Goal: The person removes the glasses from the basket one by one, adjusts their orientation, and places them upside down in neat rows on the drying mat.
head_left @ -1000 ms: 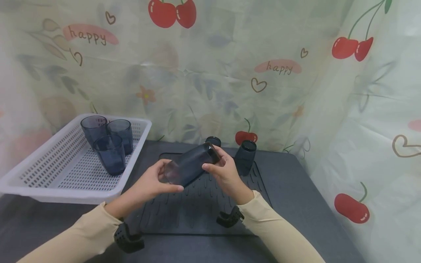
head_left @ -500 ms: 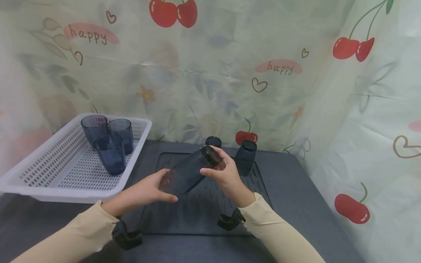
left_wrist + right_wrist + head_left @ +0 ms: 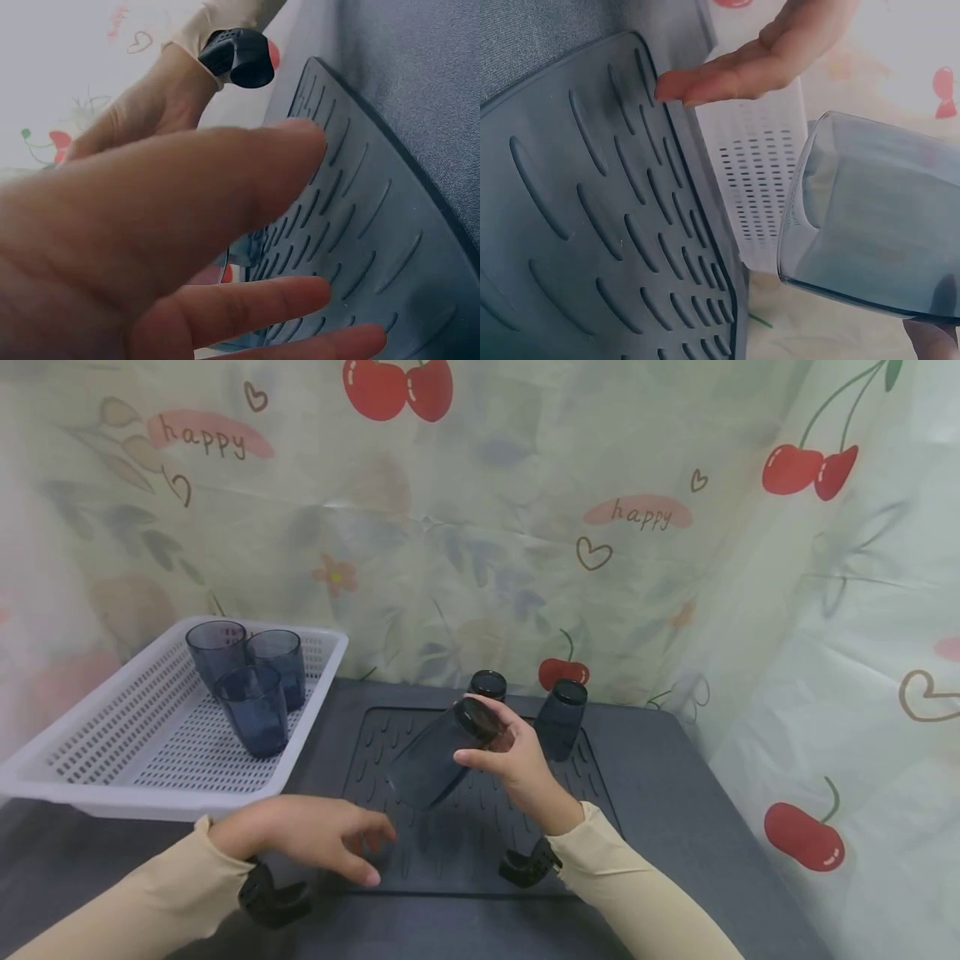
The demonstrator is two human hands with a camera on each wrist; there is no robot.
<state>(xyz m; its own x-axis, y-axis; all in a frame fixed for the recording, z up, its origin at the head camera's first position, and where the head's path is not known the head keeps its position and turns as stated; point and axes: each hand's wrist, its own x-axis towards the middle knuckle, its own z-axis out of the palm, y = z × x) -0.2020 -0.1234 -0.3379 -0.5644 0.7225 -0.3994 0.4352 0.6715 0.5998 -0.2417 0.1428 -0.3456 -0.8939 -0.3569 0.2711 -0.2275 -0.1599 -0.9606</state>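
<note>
A dark blue glass tumbler [image 3: 429,762] is tilted over the drying mat [image 3: 375,735], its thick base up to the right and its mouth down to the left. My right hand [image 3: 517,760] grips it near the base, thumb on the near side. In the right wrist view the tumbler [image 3: 877,225] shows its open rim, apart from the mat. My left hand [image 3: 322,839] is off the glass, over the mat's left front corner, fingers relaxed and holding nothing. The left wrist view shows its thumb and fingers [image 3: 255,307] spread apart.
Two more tumblers stand upside down at the back of the mat, one behind [image 3: 487,683] and one to the right [image 3: 561,722]. A white perforated basket [image 3: 172,802] at left holds three upright tumblers [image 3: 258,714]. A patterned curtain [image 3: 450,527] hangs behind the table.
My left hand has let go of the tumbler's mouth end and moved down and left toward me. The tumbler, still in my right hand, has tipped slightly further mouth-down.
</note>
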